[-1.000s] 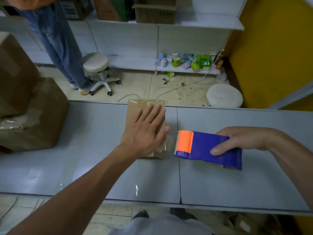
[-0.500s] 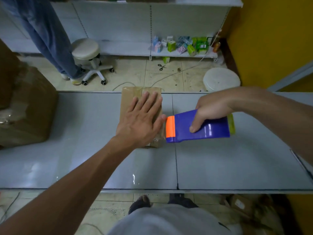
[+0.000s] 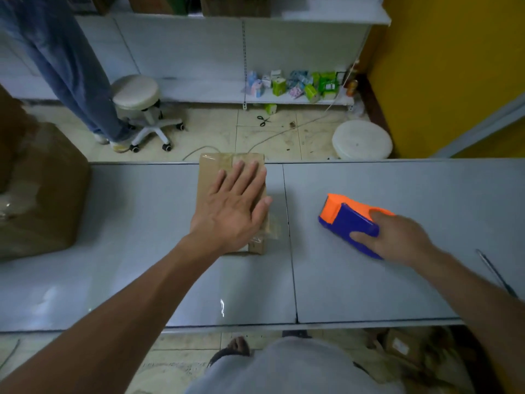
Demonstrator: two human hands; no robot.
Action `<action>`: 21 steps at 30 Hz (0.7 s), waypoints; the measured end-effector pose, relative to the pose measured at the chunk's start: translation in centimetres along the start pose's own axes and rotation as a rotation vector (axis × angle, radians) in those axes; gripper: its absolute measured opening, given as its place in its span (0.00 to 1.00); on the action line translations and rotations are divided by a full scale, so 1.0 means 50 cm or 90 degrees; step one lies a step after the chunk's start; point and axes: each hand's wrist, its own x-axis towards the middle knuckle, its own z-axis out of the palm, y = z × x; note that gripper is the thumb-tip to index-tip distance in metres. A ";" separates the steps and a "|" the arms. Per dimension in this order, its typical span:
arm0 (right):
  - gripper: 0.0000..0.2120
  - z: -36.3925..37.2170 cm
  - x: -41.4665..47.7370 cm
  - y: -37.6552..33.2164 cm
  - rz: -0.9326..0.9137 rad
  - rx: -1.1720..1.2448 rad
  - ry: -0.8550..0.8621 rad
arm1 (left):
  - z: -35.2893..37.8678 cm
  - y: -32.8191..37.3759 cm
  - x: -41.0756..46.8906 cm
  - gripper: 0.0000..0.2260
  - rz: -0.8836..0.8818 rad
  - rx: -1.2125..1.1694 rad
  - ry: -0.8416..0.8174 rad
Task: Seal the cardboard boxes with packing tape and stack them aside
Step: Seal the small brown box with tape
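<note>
A small flat cardboard box [image 3: 208, 177] lies on the grey table [image 3: 113, 265] near its far edge, with clear tape across its top. My left hand [image 3: 233, 207] rests flat on the box with the fingers spread and straight. To the right, a blue and orange tape dispenser [image 3: 348, 220] sits on the table surface, apart from the box. My right hand [image 3: 397, 237] grips its rear end, thumb and fingers curled round the body.
Larger cardboard boxes [image 3: 39, 191] are stacked at the table's left end. Beyond the table are a wheeled stool [image 3: 136, 93], a white round stool [image 3: 362, 139], a person's legs [image 3: 71, 69], scissors [image 3: 263, 120] on the floor and low shelves. A thin dark tool [image 3: 495, 273] lies at far right.
My right hand has carried the tape dispenser away from the box's right edge and set it down on the table to the right. My left hand stays flat on the box.
</note>
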 end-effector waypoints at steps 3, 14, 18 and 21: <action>0.21 0.079 -0.013 0.003 -0.013 0.034 0.127 | -0.001 -0.001 -0.003 0.32 0.001 -0.024 0.005; 0.24 0.071 -0.003 0.023 -0.092 -0.043 0.110 | -0.085 -0.022 -0.028 0.19 -0.028 -0.360 0.048; 0.28 0.002 -0.044 -0.017 -0.079 0.058 0.242 | -0.082 -0.068 -0.064 0.24 0.057 -0.242 0.081; 0.22 -0.037 -0.081 -0.174 -0.209 0.320 0.387 | -0.057 -0.103 -0.077 0.31 0.123 -0.157 0.060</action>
